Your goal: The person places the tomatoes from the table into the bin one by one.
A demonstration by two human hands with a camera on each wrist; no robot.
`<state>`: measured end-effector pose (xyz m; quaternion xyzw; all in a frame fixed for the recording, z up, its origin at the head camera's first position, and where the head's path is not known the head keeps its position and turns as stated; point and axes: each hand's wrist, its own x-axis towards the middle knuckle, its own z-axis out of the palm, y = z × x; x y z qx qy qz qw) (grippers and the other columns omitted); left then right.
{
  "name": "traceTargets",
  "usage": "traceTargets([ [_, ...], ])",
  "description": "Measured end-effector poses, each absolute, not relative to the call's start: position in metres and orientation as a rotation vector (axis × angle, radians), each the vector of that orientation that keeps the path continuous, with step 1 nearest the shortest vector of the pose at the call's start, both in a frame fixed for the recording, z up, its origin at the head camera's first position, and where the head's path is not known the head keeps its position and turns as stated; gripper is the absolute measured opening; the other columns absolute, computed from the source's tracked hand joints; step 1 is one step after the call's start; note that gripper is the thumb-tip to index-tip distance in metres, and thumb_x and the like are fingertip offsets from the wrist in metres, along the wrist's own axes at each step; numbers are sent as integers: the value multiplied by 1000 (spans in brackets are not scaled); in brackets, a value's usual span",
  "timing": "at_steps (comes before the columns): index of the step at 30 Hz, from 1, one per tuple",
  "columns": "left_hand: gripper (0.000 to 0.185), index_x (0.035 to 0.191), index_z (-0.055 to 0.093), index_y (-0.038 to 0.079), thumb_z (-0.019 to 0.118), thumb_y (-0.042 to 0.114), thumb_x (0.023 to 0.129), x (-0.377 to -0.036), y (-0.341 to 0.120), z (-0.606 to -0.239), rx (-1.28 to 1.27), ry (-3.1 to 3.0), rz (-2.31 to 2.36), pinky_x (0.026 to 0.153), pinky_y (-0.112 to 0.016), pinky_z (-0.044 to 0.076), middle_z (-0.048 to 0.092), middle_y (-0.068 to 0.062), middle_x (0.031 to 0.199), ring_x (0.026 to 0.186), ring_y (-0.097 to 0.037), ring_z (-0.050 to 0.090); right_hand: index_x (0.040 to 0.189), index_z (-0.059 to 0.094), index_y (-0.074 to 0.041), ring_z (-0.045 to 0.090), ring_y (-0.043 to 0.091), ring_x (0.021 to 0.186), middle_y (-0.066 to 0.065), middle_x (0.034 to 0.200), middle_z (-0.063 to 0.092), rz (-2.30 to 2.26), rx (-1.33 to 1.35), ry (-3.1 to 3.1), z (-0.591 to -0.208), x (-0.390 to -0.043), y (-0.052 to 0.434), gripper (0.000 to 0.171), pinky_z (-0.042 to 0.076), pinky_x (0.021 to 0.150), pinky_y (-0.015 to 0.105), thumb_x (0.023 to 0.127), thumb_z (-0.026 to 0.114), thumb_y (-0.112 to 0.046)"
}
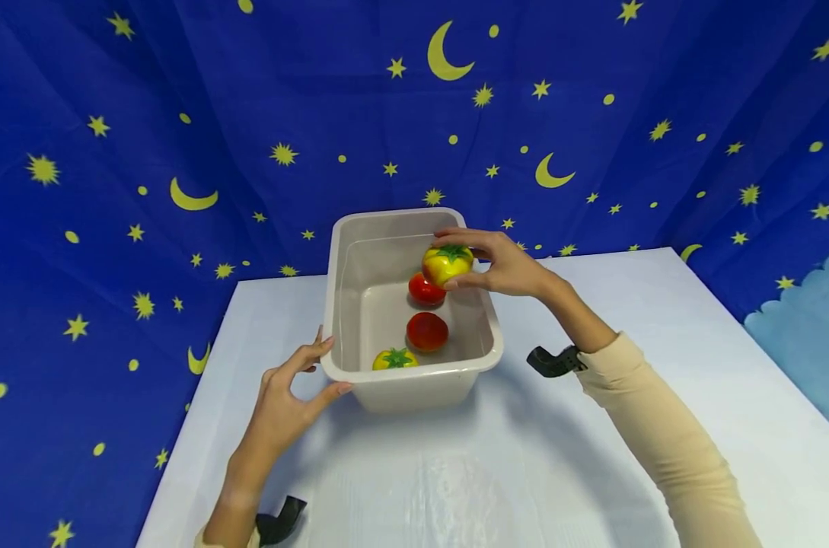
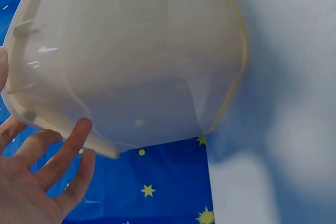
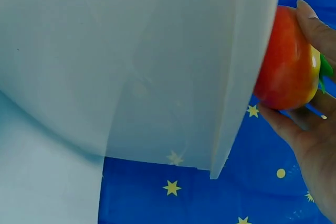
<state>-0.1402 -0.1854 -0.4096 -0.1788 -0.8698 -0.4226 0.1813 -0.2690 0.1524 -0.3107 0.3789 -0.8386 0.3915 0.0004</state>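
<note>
Right hand (image 1: 506,262) pinches a yellow-and-red tomato (image 1: 447,263) between thumb and fingertips, holding it above the far right part of the beige tub (image 1: 414,384), just over its rim. Its green leafy top faces up toward the head camera; the fruit is round, with no clear long axis. Left hand (image 1: 287,399) is spread, thumb and fingertips touching the tub's near left corner. Inside lie two red tomatoes (image 1: 427,331) and another yellow one (image 1: 395,359). Under the tub lies a white table (image 1: 592,457).

A starry blue backdrop (image 1: 181,114) hangs behind the white table (image 1: 661,365).
</note>
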Motion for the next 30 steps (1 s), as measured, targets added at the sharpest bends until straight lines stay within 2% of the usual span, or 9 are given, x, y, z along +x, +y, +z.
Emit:
traceTargets([
  [5,62,132,62,15,86,20,75,-140,-184,-408,-514,-2461,-1209,85,-28,51,67,-7,127,112,-24,64,134,59,-8,50,30,130,13,146,50,1209,1201,-2650,-310,-270,149,54,47,103,49,84,77,-13],
  [16,61,131,62,9,85,19,75,-142,-183,-406,-549,-2467,-1212,85,-43,53,67,-9,126,116,-26,63,136,56,-5,39,31,141,13,149,47,1224,1216,-2674,-324,-271,146,55,37,112,50,85,76,-11],
  [23,62,132,61,13,85,21,75,-142,-180,-407,-554,-2471,-1229,86,-42,53,67,-9,127,115,-23,64,142,50,-8,41,30,140,12,147,49,1174,1180,-2681,-318,-264,151,65,34,112,55,84,78,-16],
  [30,62,132,61,13,85,26,76,-138,-186,-403,-500,-2503,-1188,88,-44,52,62,-9,133,122,-27,60,142,51,-9,39,29,141,9,147,50,1147,1088,-2701,-312,-255,161,64,30,114,56,84,78,-20],
])
